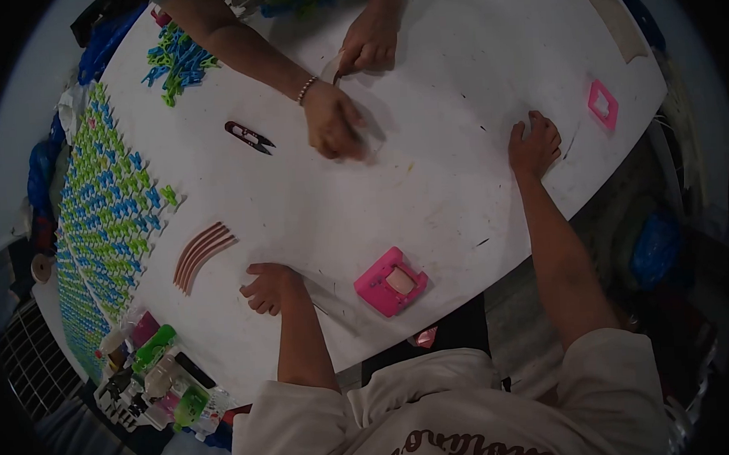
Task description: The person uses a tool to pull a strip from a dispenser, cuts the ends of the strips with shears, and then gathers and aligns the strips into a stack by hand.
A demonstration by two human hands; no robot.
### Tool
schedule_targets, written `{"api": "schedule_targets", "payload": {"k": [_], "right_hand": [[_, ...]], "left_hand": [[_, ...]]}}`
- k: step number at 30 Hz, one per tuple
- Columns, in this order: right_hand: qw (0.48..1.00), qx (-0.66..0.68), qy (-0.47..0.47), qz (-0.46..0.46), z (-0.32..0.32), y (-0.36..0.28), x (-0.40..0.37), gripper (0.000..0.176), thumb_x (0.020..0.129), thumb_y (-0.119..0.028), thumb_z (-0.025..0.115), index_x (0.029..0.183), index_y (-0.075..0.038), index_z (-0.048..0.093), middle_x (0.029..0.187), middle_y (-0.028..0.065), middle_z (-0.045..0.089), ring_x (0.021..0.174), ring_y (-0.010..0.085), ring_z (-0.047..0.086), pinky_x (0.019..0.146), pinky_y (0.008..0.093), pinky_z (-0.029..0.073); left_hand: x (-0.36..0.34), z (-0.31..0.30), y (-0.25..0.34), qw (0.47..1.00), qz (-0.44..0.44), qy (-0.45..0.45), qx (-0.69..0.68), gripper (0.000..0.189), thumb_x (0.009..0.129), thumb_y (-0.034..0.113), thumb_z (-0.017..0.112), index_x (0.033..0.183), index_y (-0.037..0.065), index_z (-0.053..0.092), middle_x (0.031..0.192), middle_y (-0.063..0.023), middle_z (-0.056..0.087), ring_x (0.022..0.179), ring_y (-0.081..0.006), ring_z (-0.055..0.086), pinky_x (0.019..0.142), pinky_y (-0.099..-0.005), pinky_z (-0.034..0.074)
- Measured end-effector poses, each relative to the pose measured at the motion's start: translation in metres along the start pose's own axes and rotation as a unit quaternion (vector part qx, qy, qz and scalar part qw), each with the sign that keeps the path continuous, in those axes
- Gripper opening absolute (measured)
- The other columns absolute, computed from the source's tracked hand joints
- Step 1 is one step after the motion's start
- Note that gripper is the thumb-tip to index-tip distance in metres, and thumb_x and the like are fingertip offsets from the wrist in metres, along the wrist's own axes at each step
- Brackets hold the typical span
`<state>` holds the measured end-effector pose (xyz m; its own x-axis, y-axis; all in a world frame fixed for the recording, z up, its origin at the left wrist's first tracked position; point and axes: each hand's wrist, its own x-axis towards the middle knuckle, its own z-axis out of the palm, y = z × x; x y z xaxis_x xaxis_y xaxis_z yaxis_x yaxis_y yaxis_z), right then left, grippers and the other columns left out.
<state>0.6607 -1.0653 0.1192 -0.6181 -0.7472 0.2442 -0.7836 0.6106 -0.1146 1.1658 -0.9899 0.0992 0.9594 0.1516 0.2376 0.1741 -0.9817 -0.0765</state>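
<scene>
My left hand (270,288) rests on the white table with its fingers curled loosely apart, holding nothing visible. Just up and left of it lie several curved brown strips (203,254) side by side. A pink device with a pale oval centre (390,282) lies to the right of that hand, not touched. My right hand (535,144) rests on the table at the right, fingers bent and apart, with nothing seen in it. Beyond it, nearer the table's right edge, is a pink diamond-shaped frame (602,106).
Across the white table (445,198), a co-worker's two hands (335,128) work at the top centre; one is blurred. Thread snips (249,139) lie beside them. Blue and green clips (179,62) form a pile and rows (108,208) at left. Bottles and boxes (162,374) crowd the lower-left edge.
</scene>
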Motion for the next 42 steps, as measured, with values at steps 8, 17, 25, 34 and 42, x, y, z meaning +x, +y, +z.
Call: {"api": "schedule_targets", "payload": {"k": [8, 17, 25, 34, 42], "right_hand": [[1.000, 0.009, -0.018, 0.000, -0.003, -0.004, 0.001, 0.040, 0.091, -0.033, 0.057, 0.129, -0.018, 0.055, 0.132, 0.0066, 0.048, 0.128, 0.0275, 0.038, 0.104, 0.0467, 0.028], [0.999, 0.029, -0.022, -0.009, -0.005, 0.001, 0.001, 0.039, 0.093, -0.033, 0.056, 0.130, -0.018, 0.054, 0.132, 0.0073, 0.047, 0.127, 0.0283, 0.038, 0.104, 0.0466, 0.028], [0.999, 0.000, 0.001, -0.044, -0.004, 0.003, -0.007, 0.038, 0.093, -0.033, 0.057, 0.128, -0.018, 0.055, 0.131, 0.0075, 0.048, 0.125, 0.0285, 0.041, 0.102, 0.0470, 0.032], [1.000, 0.007, -0.002, -0.025, -0.007, -0.002, -0.004, 0.038, 0.093, -0.032, 0.058, 0.128, -0.017, 0.054, 0.130, 0.0078, 0.049, 0.125, 0.0295, 0.041, 0.101, 0.0485, 0.033], [1.000, 0.011, -0.006, -0.023, -0.006, -0.001, -0.004, 0.038, 0.093, -0.031, 0.059, 0.128, -0.017, 0.055, 0.131, 0.0077, 0.049, 0.126, 0.0293, 0.041, 0.101, 0.0485, 0.033]], "left_hand": [[0.003, 0.002, -0.003, 0.998, 0.010, -0.020, -0.056, 0.056, 0.094, 0.054, 0.046, 0.134, 0.015, 0.048, 0.129, -0.0154, 0.047, 0.117, -0.0329, 0.044, 0.093, -0.0468, 0.037], [0.003, -0.012, -0.005, 0.994, 0.017, -0.061, -0.089, 0.058, 0.092, 0.054, 0.049, 0.134, 0.014, 0.047, 0.131, -0.0179, 0.046, 0.119, -0.0350, 0.042, 0.094, -0.0477, 0.035], [0.005, -0.003, -0.008, 0.996, -0.004, -0.044, -0.071, 0.056, 0.090, 0.052, 0.053, 0.132, 0.015, 0.049, 0.130, -0.0176, 0.048, 0.119, -0.0339, 0.041, 0.094, -0.0473, 0.034], [0.003, -0.003, -0.003, 0.997, 0.023, 0.009, -0.068, 0.057, 0.089, 0.051, 0.049, 0.132, 0.013, 0.050, 0.131, -0.0181, 0.048, 0.119, -0.0353, 0.043, 0.094, -0.0484, 0.034], [0.003, -0.012, -0.001, 0.997, 0.009, -0.029, -0.072, 0.057, 0.089, 0.050, 0.054, 0.132, 0.015, 0.051, 0.133, -0.0169, 0.049, 0.121, -0.0339, 0.042, 0.095, -0.0476, 0.033]]}}
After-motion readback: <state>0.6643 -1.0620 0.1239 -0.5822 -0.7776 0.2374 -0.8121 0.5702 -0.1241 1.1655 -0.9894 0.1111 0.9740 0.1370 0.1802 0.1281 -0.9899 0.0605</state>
